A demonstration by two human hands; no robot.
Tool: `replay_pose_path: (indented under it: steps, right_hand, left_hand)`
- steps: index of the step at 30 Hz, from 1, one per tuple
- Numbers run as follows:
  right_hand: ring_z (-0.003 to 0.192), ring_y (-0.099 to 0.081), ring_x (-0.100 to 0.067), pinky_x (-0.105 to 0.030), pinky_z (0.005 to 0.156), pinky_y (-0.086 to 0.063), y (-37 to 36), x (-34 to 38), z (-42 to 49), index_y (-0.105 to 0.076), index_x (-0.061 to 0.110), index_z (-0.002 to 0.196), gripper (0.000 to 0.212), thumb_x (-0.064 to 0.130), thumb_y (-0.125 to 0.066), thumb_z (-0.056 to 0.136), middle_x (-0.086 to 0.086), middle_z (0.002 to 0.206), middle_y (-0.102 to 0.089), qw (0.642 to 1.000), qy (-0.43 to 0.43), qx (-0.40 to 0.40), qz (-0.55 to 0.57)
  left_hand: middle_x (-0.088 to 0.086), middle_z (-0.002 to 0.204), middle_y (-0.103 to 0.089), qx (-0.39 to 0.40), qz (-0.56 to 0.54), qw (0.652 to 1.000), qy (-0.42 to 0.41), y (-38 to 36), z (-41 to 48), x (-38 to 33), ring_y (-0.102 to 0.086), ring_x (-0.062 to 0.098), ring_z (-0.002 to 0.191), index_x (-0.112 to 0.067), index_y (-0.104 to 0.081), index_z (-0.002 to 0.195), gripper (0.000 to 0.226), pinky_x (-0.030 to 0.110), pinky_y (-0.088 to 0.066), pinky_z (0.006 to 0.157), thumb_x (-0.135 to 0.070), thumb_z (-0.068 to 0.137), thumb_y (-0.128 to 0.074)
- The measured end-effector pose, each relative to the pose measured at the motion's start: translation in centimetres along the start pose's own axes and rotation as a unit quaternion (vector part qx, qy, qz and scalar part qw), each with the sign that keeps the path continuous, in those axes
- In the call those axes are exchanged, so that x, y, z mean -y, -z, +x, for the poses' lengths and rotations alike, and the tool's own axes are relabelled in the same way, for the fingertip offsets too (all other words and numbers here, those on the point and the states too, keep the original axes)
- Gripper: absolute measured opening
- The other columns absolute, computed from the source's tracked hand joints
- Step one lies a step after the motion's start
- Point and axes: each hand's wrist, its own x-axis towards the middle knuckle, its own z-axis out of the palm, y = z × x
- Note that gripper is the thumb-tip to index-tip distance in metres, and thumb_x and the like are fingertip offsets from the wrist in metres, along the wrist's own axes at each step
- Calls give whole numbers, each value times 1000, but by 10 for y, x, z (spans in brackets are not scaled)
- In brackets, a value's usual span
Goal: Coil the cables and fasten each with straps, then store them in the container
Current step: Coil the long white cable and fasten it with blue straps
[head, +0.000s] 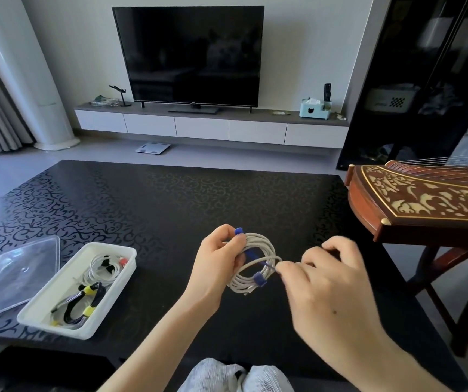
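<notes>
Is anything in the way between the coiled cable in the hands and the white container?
Nothing visible. The left hand holds the cable, the right hand pinches its blue strap; only bare table lies between it and the container. The container is open, its lid lying beside it.

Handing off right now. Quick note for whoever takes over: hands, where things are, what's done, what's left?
Left hand: grips the white cable coil above the table.
Right hand: pinches the loose end of a blue strap at the coil's lower right.
Container: open at the table's left, with the clear lid lying beside it.
Done: a black cable with yellow straps and a thin white cable are already in the container; the held coil is wound.
Left: finish fastening the blue strap, then put the coil in the container.
</notes>
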Motion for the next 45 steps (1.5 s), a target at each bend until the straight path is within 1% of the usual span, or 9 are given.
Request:
replay_pose_path:
  steps: [2, 5, 8, 13, 20, 30, 35, 41, 45]
  right_hand:
    - [46, -45, -17, -32, 60, -40, 14, -9, 7, -59, 16, 61, 20, 10, -62, 79, 6, 47, -47, 1000, 9, 16, 12]
    - [48, -51, -8, -15, 45, -42, 28, -19, 23, -61, 16, 72, 14, 18, -73, 79, 12, 56, -53, 982, -14, 58, 180]
    - [73, -62, 0, -6, 60, -47, 35, -26, 42, -58, 23, 86, 23, 21, -78, 74, 16, 67, -59, 922, -94, 106, 361]
    - [82, -66, 0, -11, 67, -50, 17, -31, 57, -61, 30, 100, 24, 14, -67, 83, 13, 82, -67, 848, -166, 113, 490]
    - [84, -65, -1, -13, 72, -52, 7, -22, 57, -66, 23, 94, 16, 10, -66, 85, 14, 86, -67, 878, -141, 70, 451]
    - [89, -62, -6, -15, 76, -49, 2, -27, 60, -73, 22, 91, 12, 14, -68, 83, 16, 86, -65, 888, -96, 104, 437]
    - [92, -59, -1, -8, 75, -44, -1, -33, 59, -75, 21, 94, 14, 19, -68, 82, 15, 87, -64, 895, -84, 122, 420]
    - [86, -57, -5, -18, 77, -47, -2, -30, 56, -73, 16, 95, 24, 31, -57, 87, 9, 87, -66, 930, -13, 64, 360]
    - [81, -53, -6, -24, 72, -44, 1, -28, 56, -69, 14, 84, 25, 30, -51, 89, 6, 82, -64, 948, 1, 53, 312]
  left_hand:
    - [14, 69, -57, 16, 20, 1000, -10, 1, -2, -1, -48, 24, 67, -3, -61, 80, 16, 31, -37, 61, -14, 91, -55]
    - [12, 78, -71, 48, 45, 998, -22, 0, -8, -4, -64, 20, 72, -9, -71, 89, 15, 27, -49, 67, -13, 91, -57]
    - [6, 82, -74, 56, 71, 995, -38, 0, -11, -8, -70, 19, 80, -12, -74, 90, 16, 30, -54, 75, -15, 91, -58]
    - [0, 82, -74, 83, 105, 988, -72, 0, -16, -18, -70, 12, 78, -17, -74, 89, 19, 19, -55, 72, -14, 93, -55]
    - [-4, 86, -73, 88, 161, 976, -115, 2, -21, -23, -68, 6, 81, -17, -73, 96, 21, 14, -51, 72, -14, 94, -53]
    - [-6, 76, -66, 96, 170, 968, -155, 7, -21, -24, -63, -3, 69, -18, -70, 88, 24, 10, -45, 61, -6, 94, -50]
    - [-6, 80, -69, 120, 196, 960, -162, 12, -17, -22, -65, 4, 74, -19, -71, 89, 23, 14, -47, 66, -9, 94, -51]
    - [8, 87, -71, 144, 172, 963, -150, 14, -14, -25, -68, 22, 84, -4, -71, 90, 21, 33, -54, 77, -9, 94, -51]
    - [7, 83, -70, 154, 181, 960, -151, 14, -13, -24, -66, 23, 79, -6, -70, 87, 22, 31, -51, 71, -12, 95, -50]
